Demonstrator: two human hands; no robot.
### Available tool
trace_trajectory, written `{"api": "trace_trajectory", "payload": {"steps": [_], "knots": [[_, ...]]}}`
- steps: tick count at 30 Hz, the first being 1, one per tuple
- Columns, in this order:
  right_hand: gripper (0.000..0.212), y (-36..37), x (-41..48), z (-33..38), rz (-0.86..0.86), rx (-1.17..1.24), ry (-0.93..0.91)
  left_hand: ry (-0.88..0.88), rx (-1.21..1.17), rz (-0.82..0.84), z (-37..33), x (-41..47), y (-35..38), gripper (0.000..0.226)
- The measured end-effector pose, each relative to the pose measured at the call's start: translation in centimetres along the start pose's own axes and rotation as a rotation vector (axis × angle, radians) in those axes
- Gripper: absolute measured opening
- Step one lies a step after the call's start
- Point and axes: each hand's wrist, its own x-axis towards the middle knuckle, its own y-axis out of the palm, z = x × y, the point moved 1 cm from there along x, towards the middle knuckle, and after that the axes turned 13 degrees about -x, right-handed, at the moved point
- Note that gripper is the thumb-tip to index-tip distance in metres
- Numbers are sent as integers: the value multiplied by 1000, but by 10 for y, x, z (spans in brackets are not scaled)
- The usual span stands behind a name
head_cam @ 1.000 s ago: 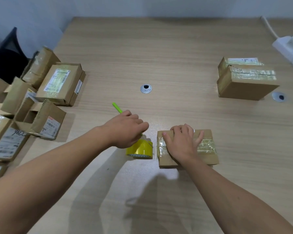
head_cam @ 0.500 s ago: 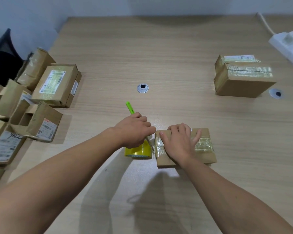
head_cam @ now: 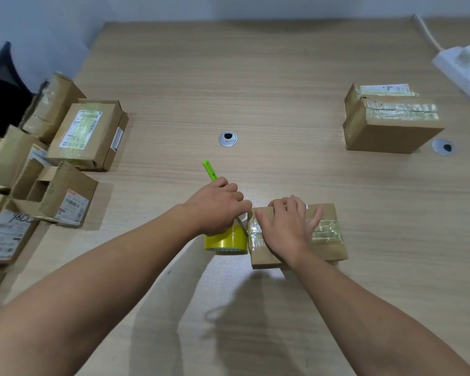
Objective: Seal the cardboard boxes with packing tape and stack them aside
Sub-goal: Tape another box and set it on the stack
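The pale wood-grain counter [head_cam: 282,77] carries a crowded group of brown cardboard boxes [head_cam: 90,134] along its left edge, some labelled and at least one standing with its flaps open, so by the look of it these await sealing. Towards the far right corner, well apart from them, sit two brown boxes with clear tape across their tops [head_cam: 391,126], one pushed against the other; this is probably the finished lot set aside. Near the middle of the near edge lies a small flat brown cardboard box [head_cam: 334,251] with a band of clear tape across its top. The right hand [head_cam: 288,229] lies palm-down on it, thumb and little finger spread and the fingers reaching its far edge, pressing it to the counter and gripping nothing. Touching the box's left side is a yellow roll of packing tape [head_cam: 225,241] lying flat. The left hand [head_cam: 215,207] is closed around a slim bright-green cutter [head_cam: 209,170], its tail pointing away and its tip down at the gap between roll and box. The step in hand seems to be severing the tape from the roll. Next, the loose end needs smoothing down and the box carrying over to the taped pair.
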Motion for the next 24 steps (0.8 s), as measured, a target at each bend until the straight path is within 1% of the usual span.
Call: {"api": "trace_trajectory", "payload": {"steps": [17, 21, 23, 24], "knots": [[48, -1, 2, 1, 8, 3, 18, -54, 21, -54, -3, -2, 3, 27], [47, -1, 1, 1, 9, 0, 18, -117, 68, -153, 8, 0, -1, 22], [46, -2, 1, 1, 5, -2, 17, -126, 67, -123, 13, 0, 0, 24], [46, -3, 0, 1, 5, -3, 16, -153, 54, -75, 15, -1, 2, 25]]}}
